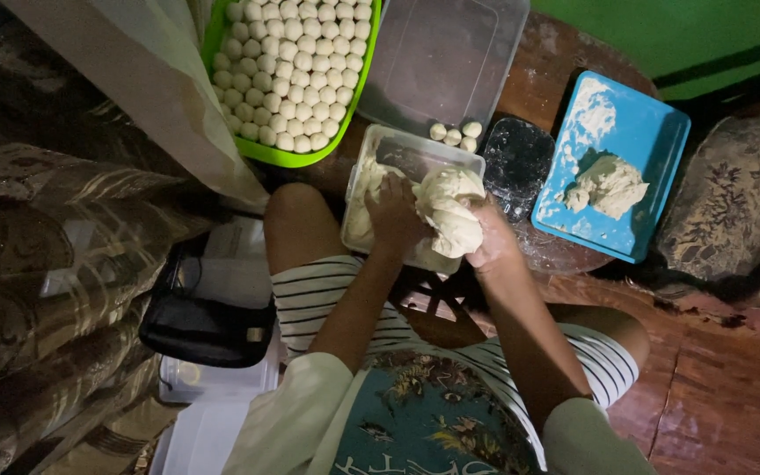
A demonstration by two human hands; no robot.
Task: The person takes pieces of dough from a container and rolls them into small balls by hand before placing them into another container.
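— What is being worked at this moment?
— A large lump of dough (450,211) is gripped over the clear container (411,158) — the left hand (393,215) clasped on its side, the right hand (490,242) cupped beneath.
— And what does the next move call for?
— Probably a small piece pinched off, like the three balls (455,135) nearby.

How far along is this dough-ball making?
Well along, it seems: the green tray is packed with dough balls, and three more balls sit by the clear lid. Both the left hand and right hand grip a large dough lump. Another dough piece waits on the blue board.
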